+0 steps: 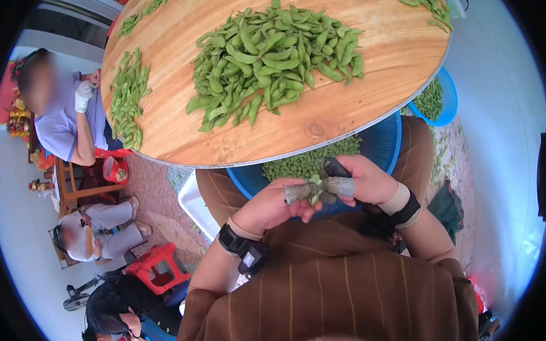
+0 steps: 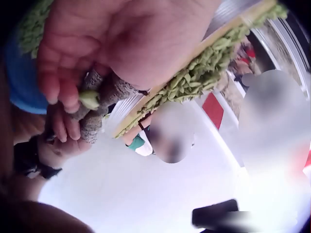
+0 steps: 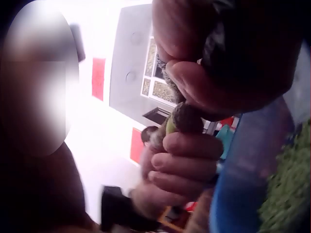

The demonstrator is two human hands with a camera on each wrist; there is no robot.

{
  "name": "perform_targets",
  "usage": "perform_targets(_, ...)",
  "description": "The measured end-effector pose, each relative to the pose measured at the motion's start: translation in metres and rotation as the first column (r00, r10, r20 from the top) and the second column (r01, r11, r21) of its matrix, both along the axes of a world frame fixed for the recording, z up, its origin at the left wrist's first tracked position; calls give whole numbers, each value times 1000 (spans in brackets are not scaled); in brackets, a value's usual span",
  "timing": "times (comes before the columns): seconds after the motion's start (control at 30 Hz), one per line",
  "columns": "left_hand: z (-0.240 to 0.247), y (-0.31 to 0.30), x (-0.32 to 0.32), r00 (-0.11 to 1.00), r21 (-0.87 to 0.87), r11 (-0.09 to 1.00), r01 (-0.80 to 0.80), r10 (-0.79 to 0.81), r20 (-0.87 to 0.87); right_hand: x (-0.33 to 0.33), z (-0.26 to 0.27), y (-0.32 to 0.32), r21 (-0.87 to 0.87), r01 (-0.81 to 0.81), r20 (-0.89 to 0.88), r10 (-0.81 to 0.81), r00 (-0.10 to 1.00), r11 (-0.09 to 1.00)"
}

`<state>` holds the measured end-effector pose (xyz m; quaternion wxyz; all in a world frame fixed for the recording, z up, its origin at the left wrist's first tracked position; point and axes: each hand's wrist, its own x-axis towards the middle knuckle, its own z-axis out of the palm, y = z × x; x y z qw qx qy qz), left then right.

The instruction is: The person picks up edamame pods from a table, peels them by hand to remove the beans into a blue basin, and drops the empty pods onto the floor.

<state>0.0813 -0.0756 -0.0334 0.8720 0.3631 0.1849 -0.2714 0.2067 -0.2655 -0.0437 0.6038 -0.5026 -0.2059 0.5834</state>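
Observation:
In the head view, my left hand (image 1: 270, 205) and right hand (image 1: 369, 181) meet over a blue basin (image 1: 398, 142) full of shelled green beans (image 1: 303, 162). Between them is a green soybean pod (image 1: 315, 185), pinched from both sides by thumbs and fingers. Grey tape wraps (image 1: 296, 193) cover some digits, and a black cover (image 1: 335, 168) sits on one of the right hand's. The left wrist view shows the pod's pale green end (image 2: 90, 99) among the wrapped fingertips. From the right wrist, the pod (image 3: 170, 127) is mostly hidden behind fingers.
A round wooden table (image 1: 397, 60) overhangs the basin, bearing a big heap of soybean pods (image 1: 271, 62) and a smaller pile (image 1: 129, 96) at left. A blue bucket (image 1: 448, 98) stands right, a white tray (image 1: 195, 201) left. A person in a white glove (image 1: 84, 96) sits at the table.

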Motion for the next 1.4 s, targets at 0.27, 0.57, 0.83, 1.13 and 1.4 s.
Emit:
perform_targets(0.27, 7, -13, 5, 994, -51, 997, -59, 64, 88, -3, -3, -3, -44, 163, -411, -167, 896, 986)
perform_targets(0.57, 0, -10, -1, 993, 325, 940, -105, 114, -9, -10, -1, 1, -8, 324, 630, -247, 736, 946)
perform_targets(0.83, 8, -18, -3, 806, 824, 329, -462, -233, 544, -20, 16, 0, 5, 149, 724, -106, 681, 989)
perform_targets(1.13, 16, -8, -17, 841, 643, 672, -367, -56, 539, -19, 4, 15, 87, 97, 260, -117, 958, 991)
perform_targets(1.4, 55, 71, -114, 994, 981, -180, -74, -86, 59, -9, -11, 8, -101, 51, 718, 37, 695, 994)
